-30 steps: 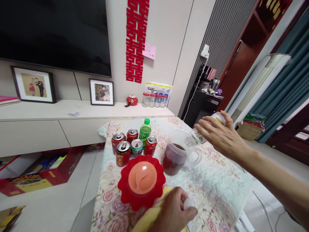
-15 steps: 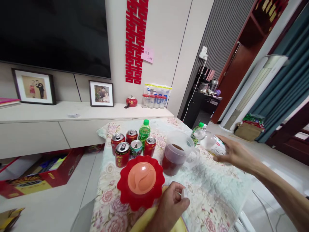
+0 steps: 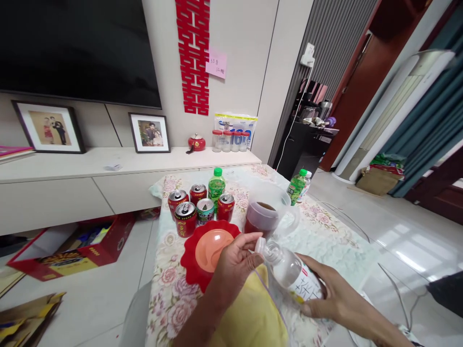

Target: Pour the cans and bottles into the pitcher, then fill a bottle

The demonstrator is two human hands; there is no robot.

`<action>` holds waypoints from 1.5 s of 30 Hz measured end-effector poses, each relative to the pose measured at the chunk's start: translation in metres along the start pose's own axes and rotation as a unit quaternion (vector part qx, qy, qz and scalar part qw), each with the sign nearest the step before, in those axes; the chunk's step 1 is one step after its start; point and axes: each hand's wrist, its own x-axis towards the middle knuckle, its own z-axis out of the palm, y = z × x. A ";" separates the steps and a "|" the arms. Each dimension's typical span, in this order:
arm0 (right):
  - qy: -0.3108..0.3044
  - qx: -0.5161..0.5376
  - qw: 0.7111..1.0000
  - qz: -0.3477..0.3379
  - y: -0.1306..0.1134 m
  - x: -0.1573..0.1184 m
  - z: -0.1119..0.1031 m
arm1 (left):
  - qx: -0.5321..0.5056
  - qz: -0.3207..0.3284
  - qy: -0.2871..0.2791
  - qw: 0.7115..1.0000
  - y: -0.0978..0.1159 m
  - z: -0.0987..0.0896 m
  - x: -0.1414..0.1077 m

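My left hand (image 3: 237,262) pinches a white cap (image 3: 260,245) at the mouth of a clear plastic bottle. My right hand (image 3: 325,289) is wrapped round this bottle (image 3: 294,274), which is tilted with its mouth to the left. Behind them stands a clear pitcher (image 3: 265,212) with dark liquid inside. The red scalloped dish (image 3: 191,250) with an orange lid-like piece (image 3: 211,248) lies left of the pitcher, partly covered by my left hand. A yellow cloth (image 3: 253,313) lies below my left hand.
Several cans (image 3: 185,219) and a green bottle (image 3: 216,189) stand behind the dish. Another green-capped bottle (image 3: 297,186) stands on the flowered tablecloth (image 3: 170,299) at the right back. A red box (image 3: 83,250) is on the floor at left.
My right hand has brought the bottle from the right of the pitcher down and left to my left hand. The cap in my left hand now meets the bottle's mouth. The view has shifted slightly.
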 end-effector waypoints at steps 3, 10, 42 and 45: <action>-0.018 0.016 1.000 -0.001 -0.002 0.004 0.006 | 0.074 0.028 -0.011 0.997 0.001 -0.002 -0.001; -0.043 0.034 0.998 0.017 0.001 0.006 0.008 | 0.194 0.070 -0.027 0.978 0.016 -0.006 -0.001; 0.036 -0.016 0.998 -0.049 0.014 0.017 0.028 | 0.304 0.069 -0.013 0.950 0.042 -0.003 -0.020; 0.036 -0.011 0.998 -0.052 0.018 0.019 0.030 | 0.297 0.053 -0.039 0.953 0.051 -0.004 -0.026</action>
